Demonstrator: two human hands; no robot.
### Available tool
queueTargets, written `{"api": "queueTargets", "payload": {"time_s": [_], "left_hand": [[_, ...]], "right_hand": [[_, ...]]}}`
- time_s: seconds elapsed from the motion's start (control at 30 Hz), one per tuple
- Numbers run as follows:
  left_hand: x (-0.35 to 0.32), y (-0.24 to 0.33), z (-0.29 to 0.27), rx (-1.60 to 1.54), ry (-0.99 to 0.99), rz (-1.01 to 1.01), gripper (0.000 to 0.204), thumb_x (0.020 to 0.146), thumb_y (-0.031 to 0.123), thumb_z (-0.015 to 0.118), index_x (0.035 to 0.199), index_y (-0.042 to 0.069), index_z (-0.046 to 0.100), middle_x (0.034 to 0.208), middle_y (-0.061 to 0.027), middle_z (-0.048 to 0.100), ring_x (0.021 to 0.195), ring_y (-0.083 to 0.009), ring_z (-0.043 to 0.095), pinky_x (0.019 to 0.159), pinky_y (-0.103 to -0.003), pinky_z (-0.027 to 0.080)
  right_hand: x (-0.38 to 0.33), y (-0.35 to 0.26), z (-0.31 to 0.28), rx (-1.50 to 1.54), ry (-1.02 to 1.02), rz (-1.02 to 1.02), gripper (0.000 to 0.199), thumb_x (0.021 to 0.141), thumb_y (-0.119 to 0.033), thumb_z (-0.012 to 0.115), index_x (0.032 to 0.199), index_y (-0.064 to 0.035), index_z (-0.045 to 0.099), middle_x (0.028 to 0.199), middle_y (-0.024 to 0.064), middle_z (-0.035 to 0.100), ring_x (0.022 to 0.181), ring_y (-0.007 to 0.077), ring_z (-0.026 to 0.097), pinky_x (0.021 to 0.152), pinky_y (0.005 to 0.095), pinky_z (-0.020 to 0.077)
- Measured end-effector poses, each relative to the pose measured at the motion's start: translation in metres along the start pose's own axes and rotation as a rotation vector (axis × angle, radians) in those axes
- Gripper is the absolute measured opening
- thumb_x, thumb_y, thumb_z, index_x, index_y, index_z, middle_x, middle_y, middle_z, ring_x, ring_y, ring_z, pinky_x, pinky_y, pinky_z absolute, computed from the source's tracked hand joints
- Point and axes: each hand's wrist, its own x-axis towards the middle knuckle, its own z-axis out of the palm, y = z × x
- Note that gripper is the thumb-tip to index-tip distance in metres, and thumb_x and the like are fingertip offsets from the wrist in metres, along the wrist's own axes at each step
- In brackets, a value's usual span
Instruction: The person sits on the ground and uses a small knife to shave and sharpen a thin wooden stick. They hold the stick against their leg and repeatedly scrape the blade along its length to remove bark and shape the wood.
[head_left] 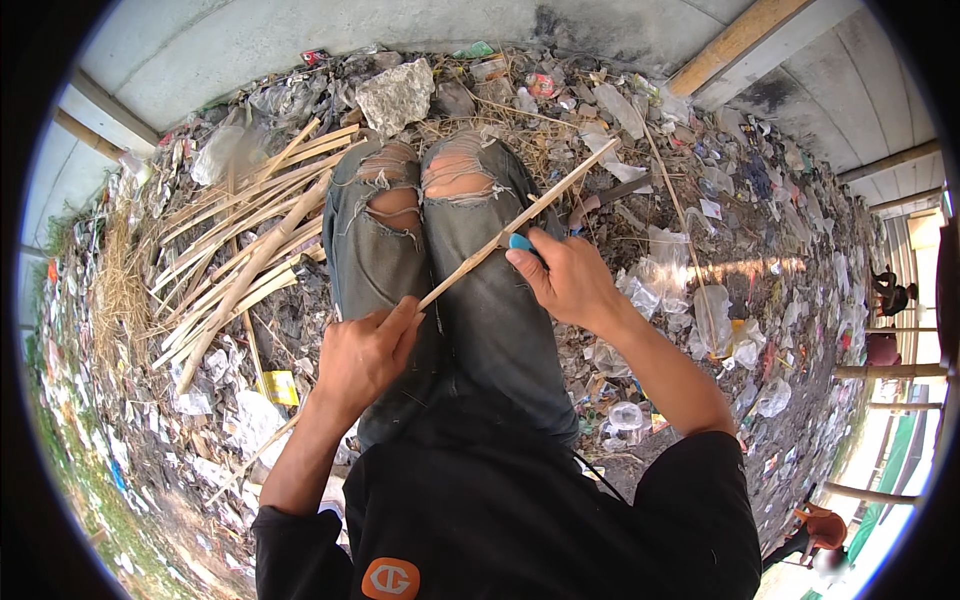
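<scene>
Left of the legs (500, 345), a stick pile (272, 257) is spread. Across the legs, a long stick (475, 260) is gripped by the closed left hand (368, 355); a blue tool (520, 242) is clasped against it by the curled right hand (570, 280).

two hands (362, 352) (572, 278) with one strip (470, 264), one blue-handled tool (521, 243), one large pale rock (396, 97)

Litter blankets the ground (290, 325), and there sits a pale rock (395, 97)! Left of the rock and nearer, wooden strips (255, 283) sprawl in a heap; farther left, dry straw (120, 275). Right of the rock and nearer, clear plastic (665, 265) lies crumpled.
</scene>
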Motion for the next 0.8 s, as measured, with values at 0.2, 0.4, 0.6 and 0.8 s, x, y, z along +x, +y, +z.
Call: {"api": "queueTargets", "payload": {"time_s": [0.2, 0.4, 0.6, 0.8], "left_hand": [[-0.032, -0.024, -0.023, 0.018, -0.093, -0.019, 0.025, 0.097, 0.024, 0.076, 0.119, 0.013, 0.074, 0.071, -0.0076, 0.07, 0.056, -0.0334, 0.068, 0.049, -0.046, 0.053], [-0.013, -0.006, -0.005, 0.024, -0.028, -0.008, 0.027, 0.099, 0.025, 0.075, 0.124, 0.016, 0.074, 0.067, -0.0064, 0.065, 0.052, -0.0312, 0.066, 0.047, -0.045, 0.051], [0.012, 0.013, 0.005, 0.079, 0.002, 0.02, 0.034, 0.098, 0.027, 0.076, 0.131, 0.018, 0.074, 0.064, -0.0058, 0.061, 0.05, -0.0302, 0.063, 0.047, -0.045, 0.05], [0.018, 0.018, 0.016, 0.102, 0.021, 0.051, 0.035, 0.099, 0.029, 0.075, 0.131, 0.016, 0.074, 0.065, -0.0051, 0.06, 0.048, -0.0292, 0.062, 0.045, -0.044, 0.05]], "right_hand": [[-0.003, 0.244, -0.106, 0.019, 0.627, 0.76, 0.074, 0.113, -0.06, 0.041, 0.078, 0.0024, 0.059, 0.063, 0.0104, 0.051, 0.059, 0.0254, 0.047, 0.062, 0.0456, 0.0397], [-0.011, 0.158, -0.073, 0.283, 0.489, 0.619, 0.066, 0.113, -0.054, 0.047, 0.083, 0.0028, 0.06, 0.063, 0.0084, 0.05, 0.06, 0.0212, 0.046, 0.061, 0.0405, 0.0399], [-0.018, 0.016, -0.045, 0.196, 0.201, 0.281, 0.051, 0.112, -0.046, 0.053, 0.091, 0.0001, 0.064, 0.063, 0.0173, 0.059, 0.059, 0.0372, 0.06, 0.059, 0.0466, 0.046], [-0.016, -0.008, -0.005, 0.018, 0.021, 0.189, 0.049, 0.111, -0.044, 0.055, 0.086, -0.0015, 0.056, 0.066, 0.0261, 0.061, 0.068, 0.0529, 0.063, 0.059, 0.0568, 0.0467]]}}
